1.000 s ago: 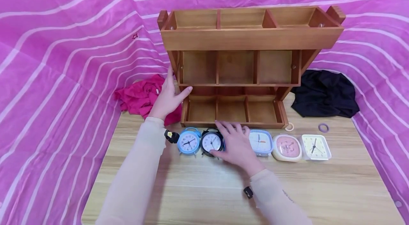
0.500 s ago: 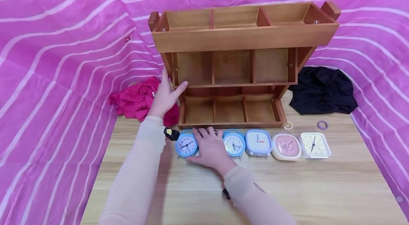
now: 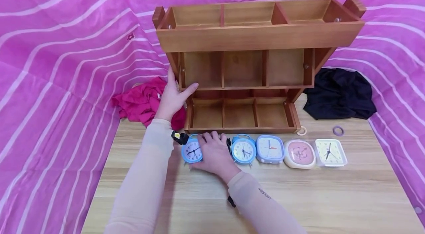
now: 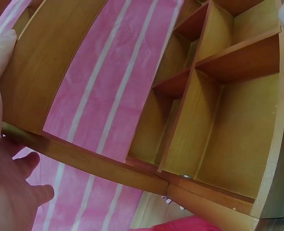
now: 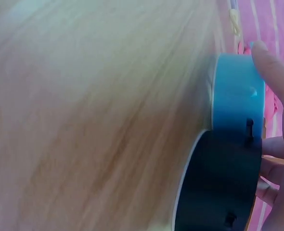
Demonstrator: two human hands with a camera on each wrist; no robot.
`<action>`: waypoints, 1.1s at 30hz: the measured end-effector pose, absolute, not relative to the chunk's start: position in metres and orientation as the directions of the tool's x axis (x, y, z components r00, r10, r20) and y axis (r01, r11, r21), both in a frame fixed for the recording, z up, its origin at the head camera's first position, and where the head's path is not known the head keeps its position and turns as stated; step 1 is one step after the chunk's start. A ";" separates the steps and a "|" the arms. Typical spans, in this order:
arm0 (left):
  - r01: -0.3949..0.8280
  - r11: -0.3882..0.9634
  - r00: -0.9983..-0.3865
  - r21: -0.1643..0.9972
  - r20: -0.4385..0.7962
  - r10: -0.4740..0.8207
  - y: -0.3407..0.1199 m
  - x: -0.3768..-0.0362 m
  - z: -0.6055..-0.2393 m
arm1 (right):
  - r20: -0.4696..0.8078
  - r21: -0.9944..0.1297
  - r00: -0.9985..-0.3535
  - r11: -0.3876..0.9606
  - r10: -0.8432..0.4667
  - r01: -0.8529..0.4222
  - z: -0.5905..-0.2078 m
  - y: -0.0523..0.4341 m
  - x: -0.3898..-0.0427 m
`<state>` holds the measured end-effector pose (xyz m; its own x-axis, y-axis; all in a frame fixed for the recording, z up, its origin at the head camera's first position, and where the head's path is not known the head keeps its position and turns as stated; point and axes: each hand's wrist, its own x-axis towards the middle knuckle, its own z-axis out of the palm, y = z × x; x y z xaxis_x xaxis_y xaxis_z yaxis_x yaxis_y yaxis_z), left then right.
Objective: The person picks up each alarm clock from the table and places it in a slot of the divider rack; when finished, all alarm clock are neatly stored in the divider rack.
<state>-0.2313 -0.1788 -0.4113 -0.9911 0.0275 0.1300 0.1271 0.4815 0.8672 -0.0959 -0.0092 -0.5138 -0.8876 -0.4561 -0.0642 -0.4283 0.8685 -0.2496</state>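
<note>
The right hand [image 3: 216, 154] lies over the black alarm clock [image 5: 219, 185], which stands on the wooden desk [image 3: 332, 197] second from the left in a row of clocks, just in front of the shelf's lowest tier. In the head view the hand covers nearly the whole clock; only a sliver of its dark rim shows at the hand's right edge. The right wrist view shows the black casing side-on, touching the blue alarm clock [image 3: 190, 151] beside it, with the fingers [image 5: 272, 67] curled round behind the two casings and one fingertip resting on the blue rim. The picture is blurred, so the grip seems to close on the black clock, with the thumb low at its front, though how firmly cannot be told. To the right of the hand stand a second blue alarm clock [image 3: 243, 149], a pale blue square clock [image 3: 270, 148], a pink square clock [image 3: 300, 153] and a cream square clock [image 3: 330, 152]. The left hand [image 3: 172, 97] holds the left side post of the wooden shelf [image 3: 259, 36], fingers up along its outer face and thumb wrapped across the front edge at the middle tier. A red cloth [image 3: 141, 103] lies behind that hand and a black cloth [image 3: 338, 93] lies at the right of the shelf.
</note>
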 end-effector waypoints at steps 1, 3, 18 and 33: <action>0.130 0.473 -0.991 0.872 0.131 0.030 -0.179 -0.232 -0.412 | -0.063 -0.254 -0.889 0.869 -0.453 -0.425 -0.515 -0.010 -0.096; 0.132 0.453 -0.991 0.882 0.131 0.034 -0.179 -0.232 -0.413 | -0.056 -0.261 -0.893 0.870 -0.446 -0.418 -0.517 -0.013 -0.095; 0.141 0.396 -0.990 0.907 0.132 0.048 -0.180 -0.231 -0.414 | -0.045 -0.343 -0.902 0.855 -0.429 -0.389 -0.518 -0.020 -0.093; 0.162 0.425 -0.987 0.891 0.154 0.054 -0.181 -0.230 -0.415 | 0.048 -0.454 -0.896 0.789 -0.442 -0.414 -0.515 -0.015 -0.090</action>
